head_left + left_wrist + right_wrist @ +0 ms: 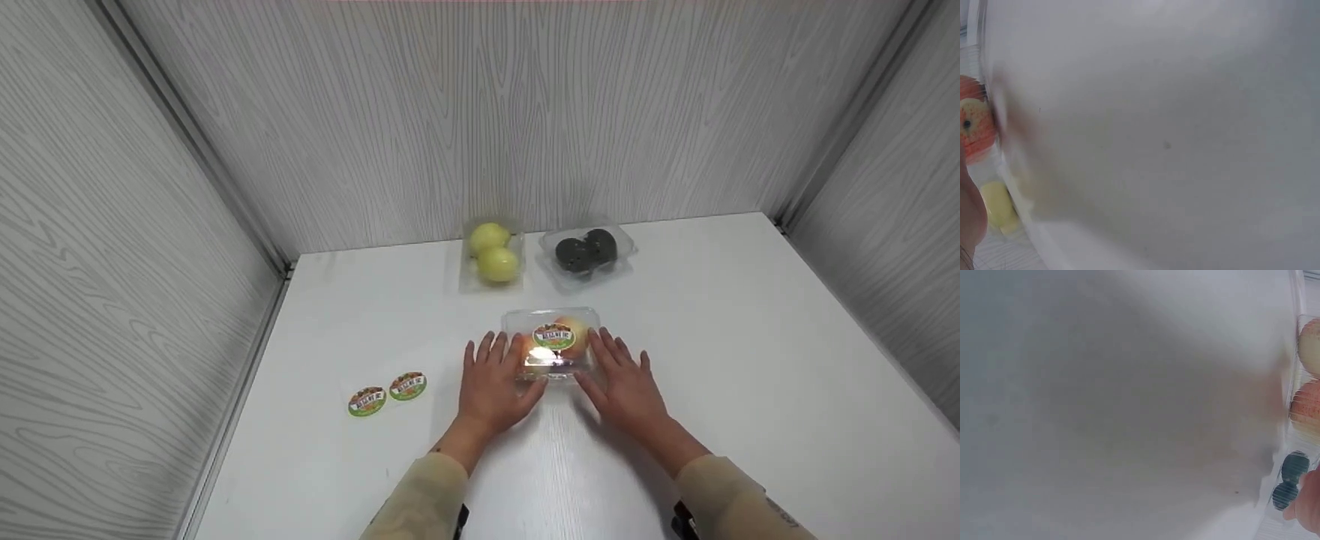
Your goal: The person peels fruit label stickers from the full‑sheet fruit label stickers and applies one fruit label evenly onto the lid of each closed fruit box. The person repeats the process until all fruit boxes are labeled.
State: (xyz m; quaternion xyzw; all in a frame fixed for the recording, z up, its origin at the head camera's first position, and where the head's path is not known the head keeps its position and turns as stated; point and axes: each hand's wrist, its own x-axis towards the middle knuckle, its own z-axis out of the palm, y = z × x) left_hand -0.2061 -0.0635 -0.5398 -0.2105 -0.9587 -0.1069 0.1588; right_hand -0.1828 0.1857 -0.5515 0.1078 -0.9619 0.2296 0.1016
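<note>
In the head view, a clear plastic clamshell box [551,312] lies on the white table with red and yellow apples [577,330] inside. An oval printed sticker [553,337] is on its lid. My left hand [491,394] rests at the box's left side, fingers spread and nearly straight. On the opposite side, my right hand [626,390] touches the box with extended fingers. Both thumbs point inward at the front edge. The left wrist view catches a red apple [977,126] through the plastic at its edge; the right wrist view shows another apple [1307,408].
Behind the box stand two more clear packs, one with yellow-green fruit [498,265] and one with dark round fruit [600,246]. Two oval stickers [407,386] on a backing sheet lie to the left. Wood-grain panels [465,112] enclose the table [750,337] at back and sides.
</note>
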